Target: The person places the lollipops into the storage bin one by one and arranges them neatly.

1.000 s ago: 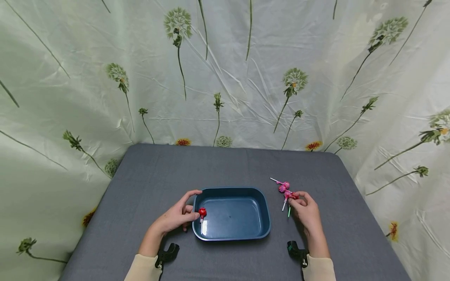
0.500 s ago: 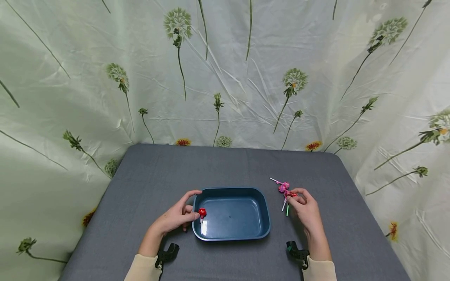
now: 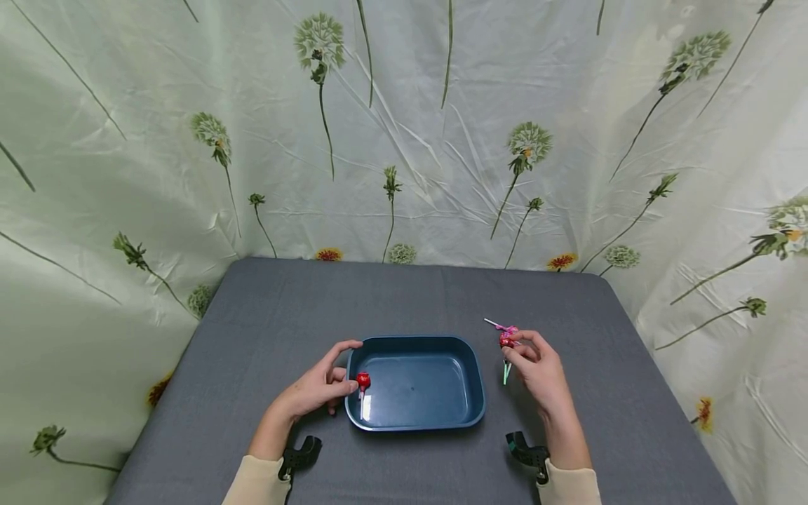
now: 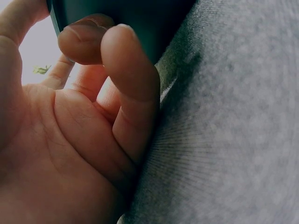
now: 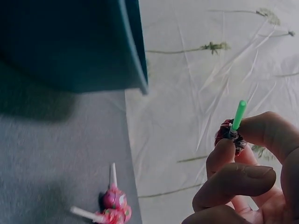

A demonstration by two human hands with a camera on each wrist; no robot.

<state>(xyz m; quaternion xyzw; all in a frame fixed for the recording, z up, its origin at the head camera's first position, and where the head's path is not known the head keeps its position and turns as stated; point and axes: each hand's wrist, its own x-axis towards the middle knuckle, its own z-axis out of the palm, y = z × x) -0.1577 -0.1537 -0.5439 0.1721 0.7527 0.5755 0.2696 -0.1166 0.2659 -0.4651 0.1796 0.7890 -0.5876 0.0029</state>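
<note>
A blue rectangular tray [image 3: 413, 393] rests on the table, and my left hand [image 3: 315, 387] grips its left side, thumb over the rim and index finger at the far corner. Inside, by the thumb, lies a red lollipop [image 3: 363, 381] on a white stick. To the right of the tray, my right hand [image 3: 535, 365] pinches a dark red lollipop [image 5: 231, 135] by its wrapped head; its green stick [image 5: 239, 114] points away from the fingers. Behind and below that hand are pink lollipops [image 5: 113, 198] with white sticks, partly hidden by it in the head view.
The table [image 3: 404, 294] has a grey cloth cover. A pale curtain [image 3: 410, 126] printed with green flowers hangs along the back and both sides. Each wrist carries a black camera mount [image 3: 301, 454].
My right hand has picked the red lollipop with the green stick up from among the pink ones and moved slightly left with it. My left hand and the tray have stayed in place.
</note>
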